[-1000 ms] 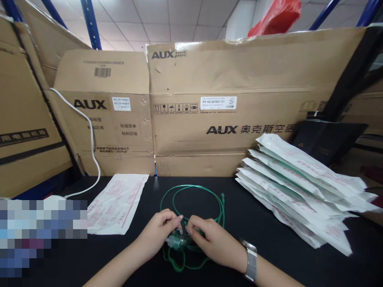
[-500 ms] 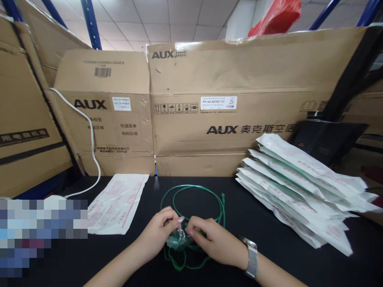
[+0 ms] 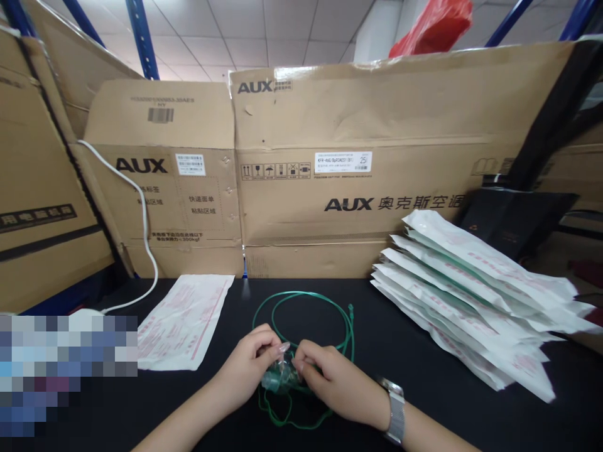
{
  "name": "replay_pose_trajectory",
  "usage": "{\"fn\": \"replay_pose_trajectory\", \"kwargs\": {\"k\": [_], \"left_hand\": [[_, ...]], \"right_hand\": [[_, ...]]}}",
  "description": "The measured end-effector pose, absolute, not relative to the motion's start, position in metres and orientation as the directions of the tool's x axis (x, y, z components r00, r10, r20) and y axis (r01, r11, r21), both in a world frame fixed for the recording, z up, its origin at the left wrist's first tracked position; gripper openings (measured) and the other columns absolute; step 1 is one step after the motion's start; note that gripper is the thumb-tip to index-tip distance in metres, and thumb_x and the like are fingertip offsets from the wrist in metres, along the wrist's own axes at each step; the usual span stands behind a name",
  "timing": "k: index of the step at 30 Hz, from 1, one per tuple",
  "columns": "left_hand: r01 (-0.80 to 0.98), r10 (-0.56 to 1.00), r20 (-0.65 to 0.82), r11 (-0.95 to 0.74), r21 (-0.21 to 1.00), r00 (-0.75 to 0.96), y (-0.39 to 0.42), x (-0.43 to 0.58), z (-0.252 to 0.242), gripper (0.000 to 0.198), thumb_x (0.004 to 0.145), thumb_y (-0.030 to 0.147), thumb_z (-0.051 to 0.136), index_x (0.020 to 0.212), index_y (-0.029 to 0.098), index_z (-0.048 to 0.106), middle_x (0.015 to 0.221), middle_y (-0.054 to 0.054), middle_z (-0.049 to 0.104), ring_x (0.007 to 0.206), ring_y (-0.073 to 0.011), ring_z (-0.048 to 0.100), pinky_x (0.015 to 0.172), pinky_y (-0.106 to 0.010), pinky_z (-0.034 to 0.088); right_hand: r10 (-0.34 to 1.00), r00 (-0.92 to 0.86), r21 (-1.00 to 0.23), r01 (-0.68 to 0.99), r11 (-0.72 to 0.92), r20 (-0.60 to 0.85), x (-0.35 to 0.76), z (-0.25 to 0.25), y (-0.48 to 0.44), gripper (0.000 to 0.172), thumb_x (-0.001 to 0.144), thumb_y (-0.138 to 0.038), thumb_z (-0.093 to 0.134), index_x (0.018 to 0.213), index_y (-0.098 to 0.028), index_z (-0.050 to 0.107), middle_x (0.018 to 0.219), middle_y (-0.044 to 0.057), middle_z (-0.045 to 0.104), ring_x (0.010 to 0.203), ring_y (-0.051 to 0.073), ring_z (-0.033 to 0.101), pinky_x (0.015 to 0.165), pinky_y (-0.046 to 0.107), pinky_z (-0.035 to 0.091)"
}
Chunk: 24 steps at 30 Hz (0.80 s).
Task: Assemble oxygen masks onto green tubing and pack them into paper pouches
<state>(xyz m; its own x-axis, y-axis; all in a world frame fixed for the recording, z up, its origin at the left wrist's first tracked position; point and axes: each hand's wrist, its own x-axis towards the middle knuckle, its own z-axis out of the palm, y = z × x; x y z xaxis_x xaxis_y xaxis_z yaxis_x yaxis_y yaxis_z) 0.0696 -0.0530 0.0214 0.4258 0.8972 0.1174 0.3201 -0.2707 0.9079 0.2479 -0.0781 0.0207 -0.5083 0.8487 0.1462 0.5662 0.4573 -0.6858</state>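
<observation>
A clear, green-tinted oxygen mask [image 3: 282, 378] lies low at the middle of the black table, partly covered by my fingers. My left hand [image 3: 257, 358] pinches its upper left edge between thumb and forefinger. From the other side, my right hand [image 3: 323, 373] is closed with thumb and forefinger together on the mask's right edge. Behind both hands the green tubing [image 3: 308, 293] lies in loops, its end connector [image 3: 351, 309] at the right. A green elastic strap [image 3: 301, 427] trails on the table in front of the mask.
Left of the hands lies a flat white printed pouch [image 3: 188, 323]. At the right, several similar packets [image 3: 466, 301] are stacked. Cardboard boxes [image 3: 287, 220] stand along the table's back. A white cable [image 3: 147, 232] runs down at the left, near a pixelated patch.
Both hands keep their grip on the mask, almost still. The strap in front has shifted slightly.
</observation>
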Motion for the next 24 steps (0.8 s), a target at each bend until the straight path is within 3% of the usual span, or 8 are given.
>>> {"fn": "replay_pose_trajectory", "kwargs": {"k": [11,19,24], "left_hand": [[0.342,0.900,0.167,-0.317,0.884,0.402,-0.057,0.071,0.020,0.028,0.078,0.033,0.047,0.055,0.017,0.048,0.067,0.001,0.043,0.066,-0.0144,0.045,0.063,-0.026,0.035],[0.288,0.936,0.127,-0.227,0.930,0.329,-0.051,0.070,0.013,0.030,0.076,0.041,0.049,0.057,0.017,0.053,0.065,0.002,0.044,0.059,-0.0127,0.044,0.056,-0.024,0.034],[0.242,0.930,0.135,-0.226,0.944,0.341,-0.052,0.071,0.014,0.030,0.076,0.039,0.050,0.056,0.016,0.054,0.062,0.002,0.044,0.059,-0.0126,0.045,0.058,-0.025,0.035]], "right_hand": [[0.865,-0.466,-0.684,0.571,0.454,0.186,0.248,0.020,-0.076,0.016,0.087,-0.026,0.037,0.075,-0.020,0.046,0.059,-0.006,0.047,0.054,0.008,0.041,0.053,0.020,0.029],[0.929,-0.351,-0.896,0.368,0.249,0.114,0.250,0.019,-0.064,0.025,0.084,-0.043,0.043,0.078,-0.019,0.045,0.047,-0.009,0.035,0.042,0.006,0.033,0.042,0.018,0.025],[0.920,-0.384,-0.922,0.323,0.214,0.079,0.250,0.019,-0.065,0.029,0.083,-0.047,0.042,0.074,-0.019,0.043,0.049,-0.008,0.039,0.043,0.006,0.034,0.042,0.018,0.027]]}}
